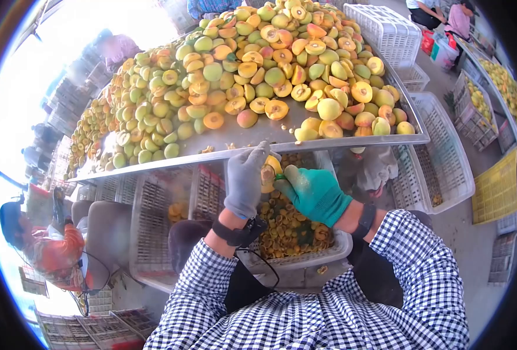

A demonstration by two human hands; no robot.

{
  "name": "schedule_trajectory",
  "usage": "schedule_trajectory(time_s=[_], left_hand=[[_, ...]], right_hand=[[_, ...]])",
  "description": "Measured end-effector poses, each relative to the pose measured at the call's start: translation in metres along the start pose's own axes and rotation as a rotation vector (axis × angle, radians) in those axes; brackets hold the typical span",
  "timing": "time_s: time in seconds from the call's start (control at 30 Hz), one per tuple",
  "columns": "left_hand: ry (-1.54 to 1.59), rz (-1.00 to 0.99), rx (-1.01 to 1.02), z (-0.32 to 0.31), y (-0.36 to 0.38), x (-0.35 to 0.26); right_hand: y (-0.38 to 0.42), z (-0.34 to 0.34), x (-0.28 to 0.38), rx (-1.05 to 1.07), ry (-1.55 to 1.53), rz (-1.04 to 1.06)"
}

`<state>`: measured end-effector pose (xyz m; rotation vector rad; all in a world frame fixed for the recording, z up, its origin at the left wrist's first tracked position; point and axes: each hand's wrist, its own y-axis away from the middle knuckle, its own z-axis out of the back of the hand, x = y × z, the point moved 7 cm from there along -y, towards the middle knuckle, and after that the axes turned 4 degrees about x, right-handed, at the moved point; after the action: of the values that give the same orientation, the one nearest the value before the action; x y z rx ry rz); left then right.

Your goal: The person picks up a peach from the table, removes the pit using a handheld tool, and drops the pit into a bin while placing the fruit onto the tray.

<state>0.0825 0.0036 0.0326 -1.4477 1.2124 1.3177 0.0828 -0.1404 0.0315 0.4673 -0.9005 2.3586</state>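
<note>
My left hand (245, 179), in a grey glove, is closed around a cut yellow fruit half (268, 175) just below the metal table's front edge. My right hand (315, 193), in a teal glove, is closed on a small green-handled tool (280, 177) whose end meets the fruit. Most of the tool is hidden by the fingers. Beneath both hands, a white crate (343, 245) between my knees holds many fruit pieces (287, 230).
A metal table (223, 137) bears a big heap of whole and halved fruit (270, 64). White crates (439, 140) stand right and left, with a yellow crate (496, 185) farther right. A person in orange (60, 254) sits at left; other people are farther back.
</note>
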Motion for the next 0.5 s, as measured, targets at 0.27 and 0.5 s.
schedule_trajectory(time_s=[0.27, 0.5], left_hand=[[-0.08, -0.048, -0.064, 0.018, -0.009, 0.01], [-0.186, 0.114, 0.053, 0.024, -0.012, 0.021]], right_hand=[[-0.001, -0.042, -0.008, 0.063, -0.72, -0.259], [0.003, -0.05, -0.015, 0.227, -0.539, -0.249]])
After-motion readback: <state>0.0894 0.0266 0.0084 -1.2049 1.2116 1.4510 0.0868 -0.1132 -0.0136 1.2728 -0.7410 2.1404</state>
